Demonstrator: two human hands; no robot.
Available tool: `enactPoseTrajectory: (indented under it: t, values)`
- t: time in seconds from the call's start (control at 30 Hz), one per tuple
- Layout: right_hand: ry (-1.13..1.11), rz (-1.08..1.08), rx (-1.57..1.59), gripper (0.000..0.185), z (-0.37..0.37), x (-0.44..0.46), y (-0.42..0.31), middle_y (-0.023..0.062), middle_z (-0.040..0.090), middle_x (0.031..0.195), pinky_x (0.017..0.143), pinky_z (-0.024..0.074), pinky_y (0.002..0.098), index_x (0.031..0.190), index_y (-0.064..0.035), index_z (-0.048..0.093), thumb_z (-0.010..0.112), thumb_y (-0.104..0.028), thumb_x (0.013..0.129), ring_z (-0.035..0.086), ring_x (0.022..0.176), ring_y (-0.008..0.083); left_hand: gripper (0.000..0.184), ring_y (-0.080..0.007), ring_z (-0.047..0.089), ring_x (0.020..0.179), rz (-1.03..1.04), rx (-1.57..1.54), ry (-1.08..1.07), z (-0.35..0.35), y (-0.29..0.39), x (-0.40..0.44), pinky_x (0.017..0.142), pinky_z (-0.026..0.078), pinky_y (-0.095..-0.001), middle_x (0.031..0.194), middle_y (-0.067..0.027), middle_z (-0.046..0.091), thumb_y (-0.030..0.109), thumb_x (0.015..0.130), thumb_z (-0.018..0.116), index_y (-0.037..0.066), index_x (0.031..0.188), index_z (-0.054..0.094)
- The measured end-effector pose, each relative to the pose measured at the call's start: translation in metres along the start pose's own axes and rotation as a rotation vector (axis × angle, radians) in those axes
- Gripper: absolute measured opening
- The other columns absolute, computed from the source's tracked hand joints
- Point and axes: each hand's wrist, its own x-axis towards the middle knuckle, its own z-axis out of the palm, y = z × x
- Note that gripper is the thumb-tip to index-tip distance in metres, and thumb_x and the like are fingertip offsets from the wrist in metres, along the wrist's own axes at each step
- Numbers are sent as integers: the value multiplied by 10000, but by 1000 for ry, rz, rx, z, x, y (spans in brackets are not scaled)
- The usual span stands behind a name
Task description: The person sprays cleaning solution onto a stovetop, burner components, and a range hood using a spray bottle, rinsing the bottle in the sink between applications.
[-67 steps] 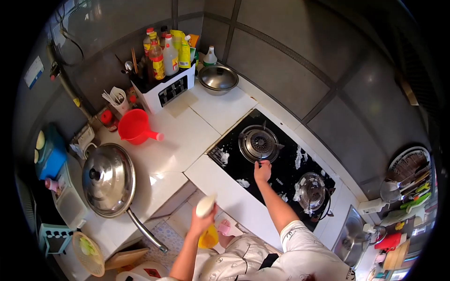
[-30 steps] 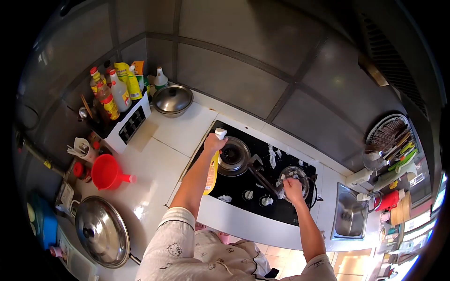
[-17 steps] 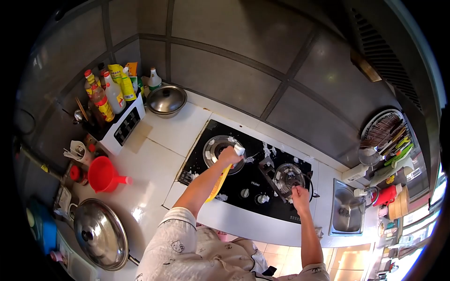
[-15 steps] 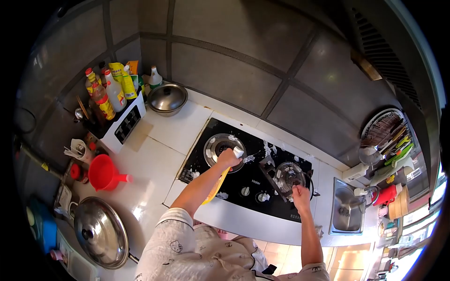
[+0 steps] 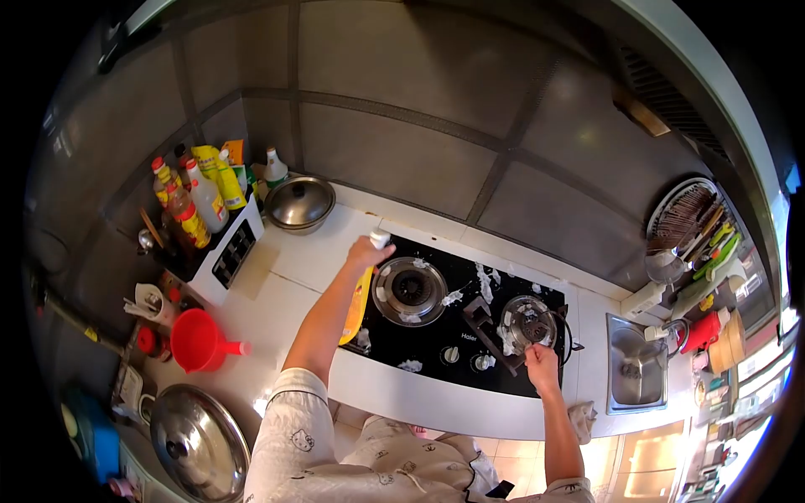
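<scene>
My left hand [image 5: 365, 253] is wrapped round a yellow spray bottle [image 5: 356, 312] with a white nozzle [image 5: 380, 238], held over the left end of the black gas stove [image 5: 419, 352]. Close to it lies the left burner [image 5: 409, 290], ringed by a metal drip pan, with no grate on it. Closed on the front of a dark pot grate [image 5: 480, 321] is my right hand [image 5: 541, 366], at the right burner [image 5: 530, 325]. The grate looks tilted, and part of it is hard to make out. White foam [image 5: 485, 283] is spattered over the stove top and burners.
A lidded steel pot [image 5: 299, 204] stands behind left, beside a rack of sauce bottles [image 5: 191, 214]. A red dipper [image 5: 201, 342] and a large pan lid [image 5: 201, 444] lie left. To the right are a sink [image 5: 635, 369] and a cloth [image 5: 582, 419].
My left hand has moved left with the spray bottle, from over the left burner to the stove's left edge. The right hand still holds the grate. The view has shifted slightly.
</scene>
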Motion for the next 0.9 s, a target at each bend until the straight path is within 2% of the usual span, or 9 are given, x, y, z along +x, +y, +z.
enactPoseTrajectory:
  t: [0.07,0.2,0.3,0.4,0.53,0.67,0.77,0.9]
  values:
    - [17,4,19,288,2,-3,-5,67,514,516,483,372,293,663,33,546,509,-192,839,472,478,124,366,-198,603,476,40,-81,67,-9,19,21,458,490,-299,692,-108,628,291,710,688,-18,881,592]
    - [45,15,1,283,6,-5,-4,75,521,522,486,378,298,685,39,553,509,-191,843,475,479,134,342,-209,591,465,-33,-162,250,-13,38,59,444,490,-307,710,-112,623,263,727,667,-32,881,590]
    - [56,-7,-5,282,6,-6,-4,83,519,517,480,377,300,677,37,552,509,-190,838,479,472,143,343,-212,594,468,38,-217,150,-15,60,59,446,490,-308,727,-121,624,268,729,665,-30,881,591]
    - [63,-16,-6,286,1,-8,-13,92,515,507,474,377,310,658,35,551,512,-191,828,482,460,162,351,-207,600,483,202,-241,33,-1,70,74,449,489,-308,730,-116,626,276,732,665,-30,888,591]
    - [85,-40,-32,292,3,-5,-9,108,521,505,476,384,325,642,34,551,515,-195,820,498,458,187,350,-184,596,496,79,-163,211,-10,132,39,447,484,-309,745,-100,631,295,723,681,-1,895,607]
    - [101,-76,-63,289,5,-2,-5,128,539,524,486,396,337,656,36,559,513,-197,820,525,475,215,280,-163,559,476,298,-418,81,-12,153,58,425,471,-293,693,-65,605,246,736,682,12,874,614]
    - [108,-80,-61,281,9,-1,-2,136,548,535,491,400,343,672,37,565,512,-195,822,536,485,232,233,-148,545,483,281,-439,51,-20,177,41,422,472,-290,671,-49,591,213,745,673,16,858,620]
    - [87,-26,-48,274,10,-6,-1,136,548,537,496,403,347,680,36,564,512,-192,823,540,488,241,307,-199,592,458,172,-57,-7,12,155,45,441,490,-304,691,-92,623,250,717,688,-13,855,611]
